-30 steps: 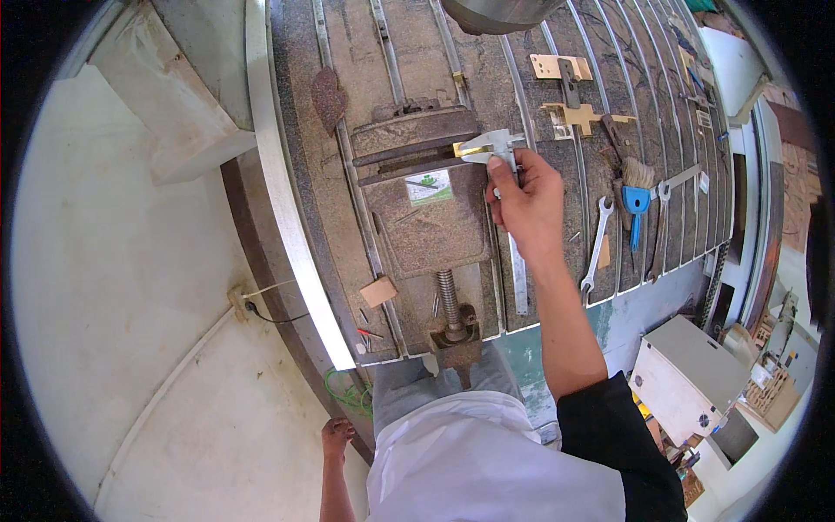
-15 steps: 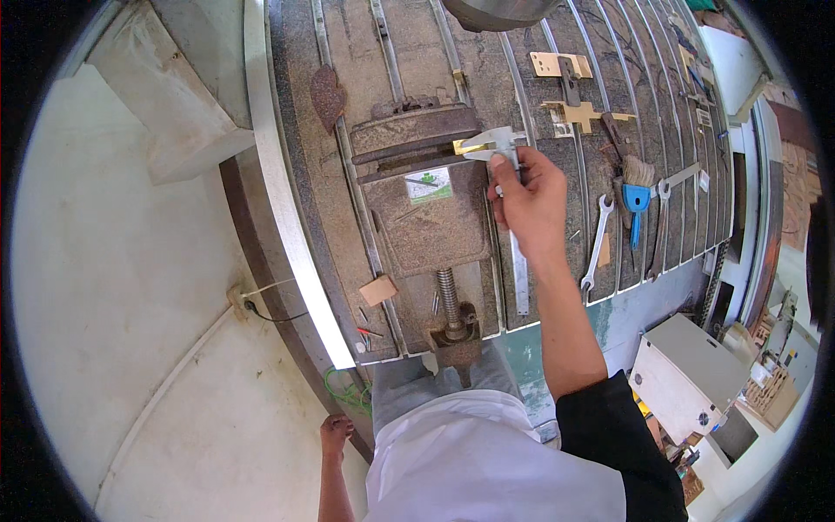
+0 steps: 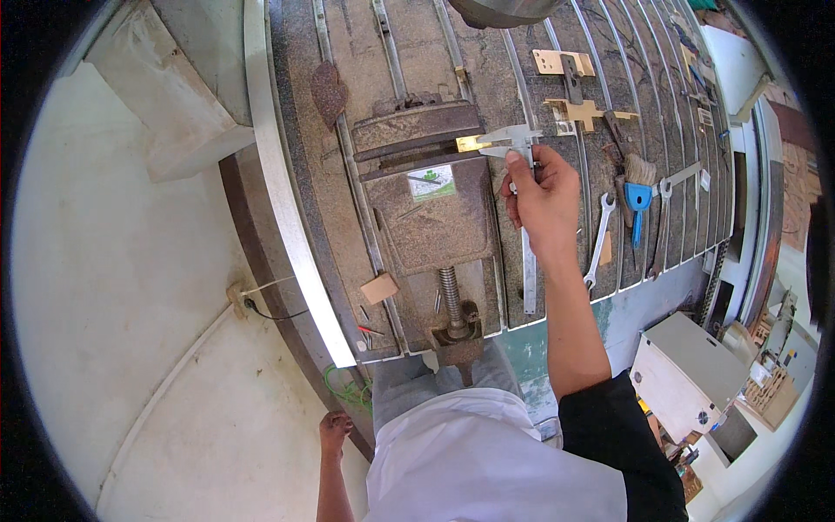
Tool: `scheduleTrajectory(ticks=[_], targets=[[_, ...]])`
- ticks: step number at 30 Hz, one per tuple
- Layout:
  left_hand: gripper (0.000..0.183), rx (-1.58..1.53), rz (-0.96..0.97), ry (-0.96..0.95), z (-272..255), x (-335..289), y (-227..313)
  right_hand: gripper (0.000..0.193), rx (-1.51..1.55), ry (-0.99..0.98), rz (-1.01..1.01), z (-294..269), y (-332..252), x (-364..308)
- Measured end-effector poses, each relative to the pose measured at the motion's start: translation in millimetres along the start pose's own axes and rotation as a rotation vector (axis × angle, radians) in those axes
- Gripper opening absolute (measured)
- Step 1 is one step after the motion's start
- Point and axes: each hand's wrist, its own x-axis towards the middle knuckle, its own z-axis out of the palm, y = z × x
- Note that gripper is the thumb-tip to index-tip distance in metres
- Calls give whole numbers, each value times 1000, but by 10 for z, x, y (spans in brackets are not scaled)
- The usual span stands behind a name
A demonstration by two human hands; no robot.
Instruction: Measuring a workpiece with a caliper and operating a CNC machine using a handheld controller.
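Note:
My right hand (image 3: 546, 196) is closed round a steel vernier caliper (image 3: 529, 274), its beam pointing toward me. The caliper's jaws are at the right end of a small shiny brass piece (image 3: 470, 143), which sticks out from the right side of the jaws of a rusty machine vise (image 3: 430, 228). Whether the jaws touch the brass is too small to tell. My left hand (image 3: 336, 430) hangs low at the left, away from the table, with its fingers curled in and nothing showing in them.
Right of the vise lie an open-end wrench (image 3: 599, 244), a blue-handled brush (image 3: 638, 196) and clamped brass plates (image 3: 584, 113). A small tan block (image 3: 379, 288) lies left of the vise screw. A round metal machine part (image 3: 504, 10) overhangs the far edge of view.
My right hand and the caliper have shifted slightly right, and the caliper's jaws now sit farther out toward the brass piece's right end. My left hand stays in place.

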Motion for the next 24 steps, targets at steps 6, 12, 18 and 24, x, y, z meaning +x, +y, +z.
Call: scheduleTrajectory(ticks=[6, 12, 18, 24], targets=[[24, -27, -22, -5, 2, 21, 7, 18, -45, -38, -79, 91, 74, -5], [24, 54, -33, 18, -35, 31, 15, 18, -4, -5, -31, 49, 17, -22], [21, 54, -53, 25, 23, -14, 163, 20, -90, 9, -71, 74, 52, -23], [18, 3, -21, 44, -14, 11, 144, 19, -52, 14, -38, 96, 34, -49]])
